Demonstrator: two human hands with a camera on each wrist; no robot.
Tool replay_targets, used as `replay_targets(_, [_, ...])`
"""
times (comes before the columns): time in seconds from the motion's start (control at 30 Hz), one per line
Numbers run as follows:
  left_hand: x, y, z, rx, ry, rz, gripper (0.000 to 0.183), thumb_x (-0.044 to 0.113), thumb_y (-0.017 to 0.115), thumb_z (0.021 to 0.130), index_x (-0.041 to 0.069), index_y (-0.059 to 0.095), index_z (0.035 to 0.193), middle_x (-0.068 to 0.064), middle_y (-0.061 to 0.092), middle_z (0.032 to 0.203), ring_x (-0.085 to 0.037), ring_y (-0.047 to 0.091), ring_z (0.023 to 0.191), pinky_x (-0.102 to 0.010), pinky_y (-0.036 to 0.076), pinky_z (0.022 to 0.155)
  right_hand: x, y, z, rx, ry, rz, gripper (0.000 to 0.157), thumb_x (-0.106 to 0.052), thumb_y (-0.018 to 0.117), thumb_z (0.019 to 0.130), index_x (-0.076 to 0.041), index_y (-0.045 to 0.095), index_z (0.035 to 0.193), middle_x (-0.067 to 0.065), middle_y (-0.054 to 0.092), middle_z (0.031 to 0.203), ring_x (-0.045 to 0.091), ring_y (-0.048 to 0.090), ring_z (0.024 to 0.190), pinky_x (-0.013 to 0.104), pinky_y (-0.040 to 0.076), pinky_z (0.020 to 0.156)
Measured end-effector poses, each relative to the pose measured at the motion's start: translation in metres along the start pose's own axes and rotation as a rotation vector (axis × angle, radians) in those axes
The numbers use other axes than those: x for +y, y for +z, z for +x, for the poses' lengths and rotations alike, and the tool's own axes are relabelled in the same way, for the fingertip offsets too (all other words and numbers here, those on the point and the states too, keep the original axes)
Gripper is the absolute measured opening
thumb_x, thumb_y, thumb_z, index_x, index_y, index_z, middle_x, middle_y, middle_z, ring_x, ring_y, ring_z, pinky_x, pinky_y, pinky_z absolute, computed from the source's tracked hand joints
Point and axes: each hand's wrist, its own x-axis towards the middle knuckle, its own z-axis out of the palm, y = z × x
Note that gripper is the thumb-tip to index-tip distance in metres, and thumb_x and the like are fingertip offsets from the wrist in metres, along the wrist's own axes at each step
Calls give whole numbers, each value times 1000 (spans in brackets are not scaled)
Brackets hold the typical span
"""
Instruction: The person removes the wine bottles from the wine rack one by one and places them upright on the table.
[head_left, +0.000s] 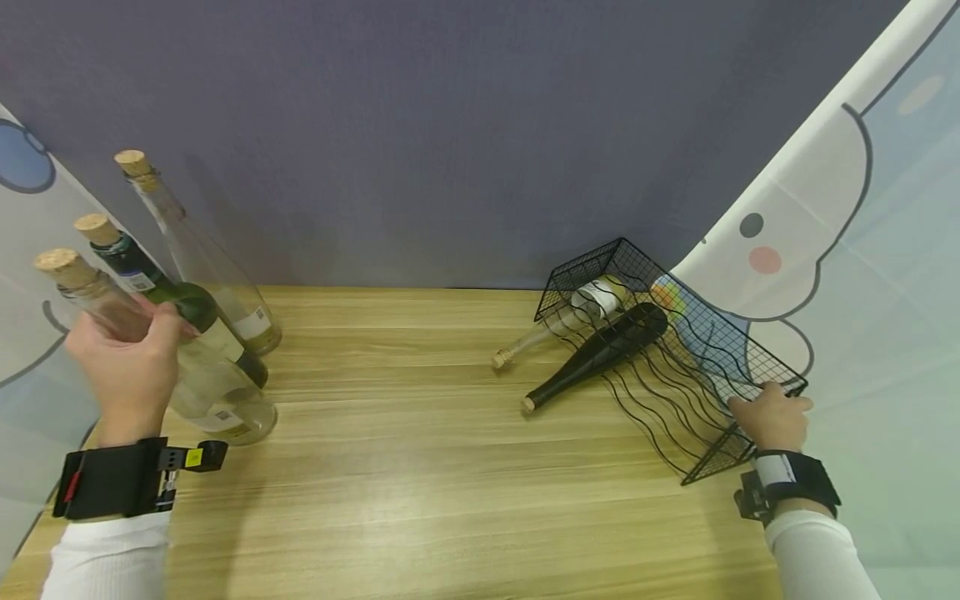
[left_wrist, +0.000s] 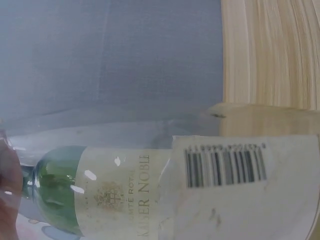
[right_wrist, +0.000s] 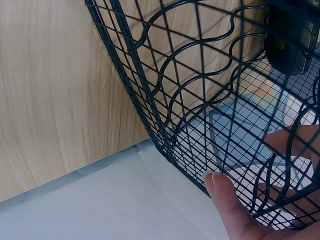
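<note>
On the left side of the table, my left hand (head_left: 127,367) grips a clear corked bottle (head_left: 213,387) by its neck; the bottle leans, with its base toward the right. Just behind it is a green wine bottle (head_left: 197,307) with a cream label, and farther back a taller clear bottle (head_left: 213,258), both corked. Through clear glass, the left wrist view shows the green bottle's label (left_wrist: 120,195). At the right, my right hand (head_left: 772,417) holds the near corner of a black wire rack (head_left: 720,329), thumb outside the mesh and fingers on its other side.
Inside the rack's left part lie a black corked bottle (head_left: 600,350) and a clear bottle with a pale label (head_left: 551,329), necks toward the table's middle. Wavy wires form the rack's remaining slots. A grey panel (head_left: 450,150) stands behind the wooden table (head_left: 390,467); printed cloth (head_left: 885,333) hangs at the right.
</note>
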Motion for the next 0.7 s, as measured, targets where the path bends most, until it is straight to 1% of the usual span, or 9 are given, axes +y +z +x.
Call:
replay_targets(0.13, [-5, -2, -1, 35, -3, 53, 24, -5, 53, 82, 5, 50, 61, 8, 44, 46, 0, 48, 42, -16, 34, 48, -1, 0, 0, 2, 0, 0, 70, -27, 49, 94, 21, 25, 138, 56, 25, 126, 66, 47, 98, 61, 50, 73])
replay_targets(0.2, [-8, -3, -1, 55, -5, 65, 24, -5, 54, 82, 8, 52, 62, 8, 44, 48, 0, 48, 42, -16, 33, 48, -1, 0, 1, 2, 1, 2, 70, -27, 48, 94, 21, 25, 138, 55, 25, 126, 66, 47, 98, 61, 50, 72])
replay_targets(0.3, [-11, -4, -1, 81, -1, 85, 22, -4, 54, 83, 9, 53, 64, 9, 46, 50, 1, 47, 43, -15, 32, 48, 1, 0, 1, -3, -1, 8, 71, -27, 49, 93, 21, 24, 139, 56, 24, 126, 66, 47, 97, 61, 50, 71])
replay_targets(0.37, [-11, -3, -2, 108, -13, 102, 21, -3, 55, 83, 10, 54, 67, 9, 47, 52, 1, 46, 43, -16, 31, 49, 1, 0, 2, -7, -2, 12, 72, -28, 49, 93, 20, 24, 139, 56, 23, 126, 66, 46, 97, 61, 50, 71])
replay_targets(0.43, [-9, -1, -3, 144, -23, 141, 19, -2, 55, 84, 12, 56, 71, 11, 46, 54, 2, 41, 45, -15, 29, 52, 2, 0, 2, -7, -2, 15, 72, -28, 50, 93, 20, 24, 140, 56, 23, 126, 66, 46, 97, 61, 50, 71])
replay_targets(0.53, [-5, 4, -4, 203, -53, 210, 21, 1, 56, 84, 19, 57, 75, 13, 43, 56, 1, 34, 48, -16, 25, 56, 1, 0, 3, -4, 2, 17, 71, -28, 49, 94, 20, 24, 140, 56, 23, 127, 66, 45, 100, 62, 49, 72])
replay_targets(0.6, [-2, 7, -4, 231, -57, 255, 23, 2, 55, 85, 24, 55, 77, 14, 40, 57, 0, 30, 51, -17, 24, 59, 2, 1, 2, -7, 3, 17, 71, -28, 49, 94, 19, 23, 141, 56, 23, 127, 67, 45, 100, 62, 49, 73])
replay_targets(0.7, [-3, 8, -3, 261, -54, 331, 26, 5, 56, 86, 28, 49, 76, 16, 36, 58, 2, 29, 52, -16, 23, 60, 2, 1, 2, -11, 5, 18, 72, -28, 49, 94, 19, 23, 141, 56, 22, 128, 68, 44, 102, 63, 49, 74])
